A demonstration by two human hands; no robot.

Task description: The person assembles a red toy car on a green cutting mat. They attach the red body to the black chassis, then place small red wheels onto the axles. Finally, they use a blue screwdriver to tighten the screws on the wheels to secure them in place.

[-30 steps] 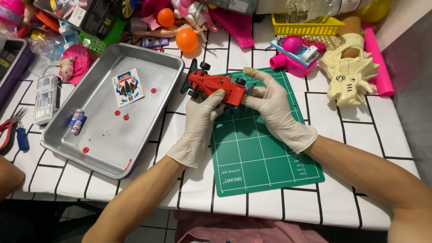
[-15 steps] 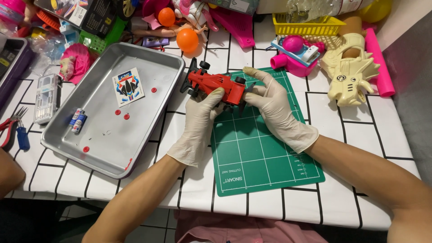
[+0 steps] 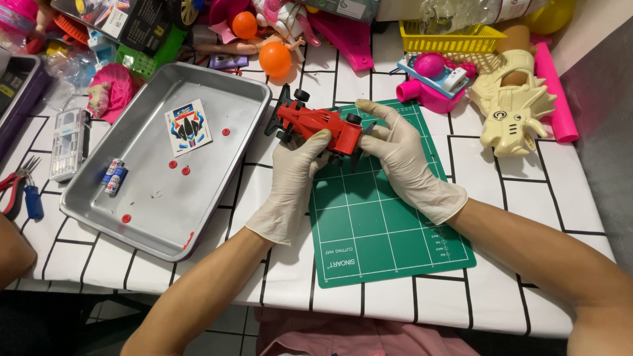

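Two gloved hands close in on the red car (image 3: pixel 320 125), which sits at the top left corner of the green mat (image 3: pixel 382 217), its nose poking out over the bench (image 3: pixel 527 198) toward the tray (image 3: pixel 217 198). Left hand (image 3: pixel 290 178) wraps the near side of the body, fingers clamped on it from below and behind. Right hand (image 3: pixel 395 148) pinches the rear end by the black wing, thumb and fingers closed on that end, index finger stretched along the top.

Over in the tray lie a sticker sheet (image 3: pixel 188 126), a few small red caps (image 3: pixel 186 170) and a pair of batteries (image 3: pixel 113 176), all well apart from the car. Pliers (image 3: pixel 20 191) lie at the bench's left edge, and a cream toy gun (image 3: pixel 511 109) lies off to the right.

Best handling here, by the look of it: keep the left grip firm on the body so nothing twists, let the right hand do the fine work at the rear, and stay low over the mat so any small piece that pops free lands on green and not among the clutter. Gentle pressure near the thin wing; it looks like the part most likely to snap.
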